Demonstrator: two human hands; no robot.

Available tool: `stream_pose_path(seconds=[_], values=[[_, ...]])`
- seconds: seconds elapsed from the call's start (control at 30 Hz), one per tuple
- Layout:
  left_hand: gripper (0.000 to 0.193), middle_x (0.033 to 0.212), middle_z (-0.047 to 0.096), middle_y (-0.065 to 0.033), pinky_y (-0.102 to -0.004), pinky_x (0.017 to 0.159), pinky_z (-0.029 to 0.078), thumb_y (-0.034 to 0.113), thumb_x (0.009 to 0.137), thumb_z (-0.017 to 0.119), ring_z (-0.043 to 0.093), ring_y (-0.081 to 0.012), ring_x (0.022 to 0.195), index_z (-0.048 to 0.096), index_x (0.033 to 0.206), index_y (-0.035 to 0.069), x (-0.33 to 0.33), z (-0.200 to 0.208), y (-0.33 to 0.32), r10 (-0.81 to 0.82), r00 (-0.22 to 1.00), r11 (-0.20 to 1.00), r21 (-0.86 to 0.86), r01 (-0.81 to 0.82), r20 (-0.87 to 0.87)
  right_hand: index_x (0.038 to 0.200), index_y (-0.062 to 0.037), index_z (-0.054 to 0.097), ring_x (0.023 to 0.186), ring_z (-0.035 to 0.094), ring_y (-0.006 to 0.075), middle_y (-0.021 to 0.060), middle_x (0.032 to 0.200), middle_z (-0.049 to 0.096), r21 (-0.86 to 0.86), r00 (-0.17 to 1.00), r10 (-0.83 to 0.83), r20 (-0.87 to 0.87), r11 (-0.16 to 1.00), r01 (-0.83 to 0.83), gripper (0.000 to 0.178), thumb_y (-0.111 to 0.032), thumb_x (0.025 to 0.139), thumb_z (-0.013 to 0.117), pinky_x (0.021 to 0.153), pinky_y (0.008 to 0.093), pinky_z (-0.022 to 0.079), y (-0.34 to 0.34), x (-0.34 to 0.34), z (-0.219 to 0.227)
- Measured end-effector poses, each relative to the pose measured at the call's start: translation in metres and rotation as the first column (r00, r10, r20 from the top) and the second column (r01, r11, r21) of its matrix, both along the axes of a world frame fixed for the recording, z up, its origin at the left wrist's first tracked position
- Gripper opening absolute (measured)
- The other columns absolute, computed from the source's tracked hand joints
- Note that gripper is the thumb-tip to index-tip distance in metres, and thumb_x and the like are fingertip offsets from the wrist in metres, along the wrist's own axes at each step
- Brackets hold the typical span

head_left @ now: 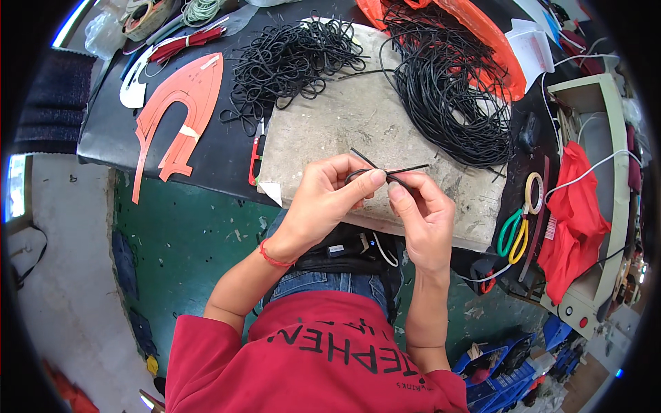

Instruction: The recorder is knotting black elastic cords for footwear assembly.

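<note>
Between my fingertips, over the near part of a worn grey board [330, 124], is a short black cord [413, 168], crossed or looped on itself. My left hand [329, 191] pinches it between thumb and forefinger. From the other side my right hand [428, 219] grips it too, thumb against fingers. Two free cord ends stick out, one up and left, one to the right. Whether a knot is formed at the crossing is too small to tell. Beyond my hands lie a loose heap of looped black cords [289, 65] and a bundle of long black cords [441, 96].
An orange bag [506, 62] lies under the bundle. Orange pattern pieces [182, 103] and a red-handled tool [255, 155] lie left of the board. To the right are scissors with green and yellow handles [520, 241], a tape roll [534, 194] and red cloth [575, 213].
</note>
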State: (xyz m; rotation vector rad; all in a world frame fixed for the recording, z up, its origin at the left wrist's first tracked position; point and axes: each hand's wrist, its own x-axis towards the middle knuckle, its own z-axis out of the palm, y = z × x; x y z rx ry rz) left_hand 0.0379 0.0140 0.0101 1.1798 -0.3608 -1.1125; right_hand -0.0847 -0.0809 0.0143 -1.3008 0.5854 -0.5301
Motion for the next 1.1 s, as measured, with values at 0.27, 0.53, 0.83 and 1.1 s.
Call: stream_pose_path(seconds=[0.27, 0.53, 0.83, 1.1], values=[[0.012, 0.081, 0.058, -0.0020, -0.0207, 0.059, 0.042, 0.012, 0.085, 0.059, 0.051, -0.0065, 0.063, 0.055, 0.091, 0.002, -0.009, -0.006, -0.009, 0.196, 0.961, 0.980, -0.075, -0.184, 0.197, 0.102, 0.0027, 0.057, 0.072, 0.050, 0.0049, 0.0025, 0.090, 0.056, 0.215, 0.999, 0.009, 0.040, 0.976, -0.018, 0.018, -0.001, 0.084, 0.058, 0.060, 0.0176, 0.040, 0.004, 0.002, -0.004], [0.019, 0.082, 0.062, -0.0085, -0.0233, 0.065, 0.047, 0.010, 0.086, 0.055, 0.060, -0.0124, 0.073, 0.053, 0.102, -0.001, 0.014, 0.019, -0.007, -0.086, 0.993, 0.992, -0.099, 0.078, -0.081, 0.100, 0.0004, 0.057, 0.082, 0.054, 0.0074, 0.0019, 0.090, 0.056, -0.102, 0.983, -0.170, -0.075, 0.981, 0.162, 0.017, -0.010, 0.088, 0.056, 0.071, 0.0221, 0.044, -0.014, 0.003, 0.019], [0.012, 0.073, 0.060, -0.0051, -0.0227, 0.059, 0.045, 0.011, 0.086, 0.056, 0.056, -0.0095, 0.063, 0.062, 0.086, 0.000, 0.012, 0.025, 0.000, -0.202, 0.979, 0.977, -0.074, 0.200, -0.013, 0.097, 0.0037, 0.057, 0.079, 0.056, 0.0081, 0.0070, 0.093, 0.059, -0.055, 0.998, 0.043, 0.049, 0.998, -0.040, 0.014, -0.008, 0.089, 0.054, 0.068, 0.0214, 0.046, -0.010, 0.017, 0.014], [0.009, 0.077, 0.063, -0.0073, -0.0243, 0.063, 0.049, 0.010, 0.085, 0.058, 0.060, -0.0123, 0.063, 0.061, 0.084, 0.002, 0.012, 0.020, 0.000, -0.194, 0.960, 0.981, -0.060, 0.186, -0.202, 0.090, 0.0005, 0.052, 0.071, 0.054, 0.0058, 0.0064, 0.084, 0.061, 0.017, 0.992, -0.119, 0.031, 0.993, 0.118, 0.013, -0.012, 0.091, 0.049, 0.061, 0.0203, 0.044, 0.003, 0.018, 0.013]])
